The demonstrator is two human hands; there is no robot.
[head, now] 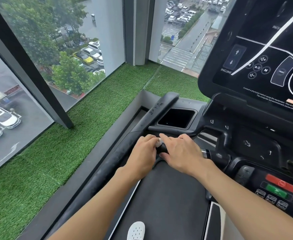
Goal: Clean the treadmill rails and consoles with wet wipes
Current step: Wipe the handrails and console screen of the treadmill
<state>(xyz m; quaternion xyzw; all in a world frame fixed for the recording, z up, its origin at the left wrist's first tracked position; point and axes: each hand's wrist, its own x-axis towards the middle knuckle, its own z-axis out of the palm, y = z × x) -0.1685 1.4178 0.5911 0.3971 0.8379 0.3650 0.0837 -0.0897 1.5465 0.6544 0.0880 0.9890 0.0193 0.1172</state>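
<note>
— Where's the wipe?
— A white wet wipe [158, 142] is bunched in the curled fingers of the left hand [144, 152] and pressed on the end of the short black handgrip [163, 148]. The right hand [183, 154] wraps that grip, thumb underneath.
— Any containers?
— One cup pocket [177, 117] just beyond the hands. It's dark inside, with only a tiny bright speck showing.
— And around it?
— The smudged left rail [124, 146] is beside the pocket and the console [263, 63] is up right. The red button [281, 183] and green button [276, 192] are lower right. Green turf [98, 115] runs along the windows [72, 40]. A white shoe [136, 231] stands on the belt [168, 196].
</note>
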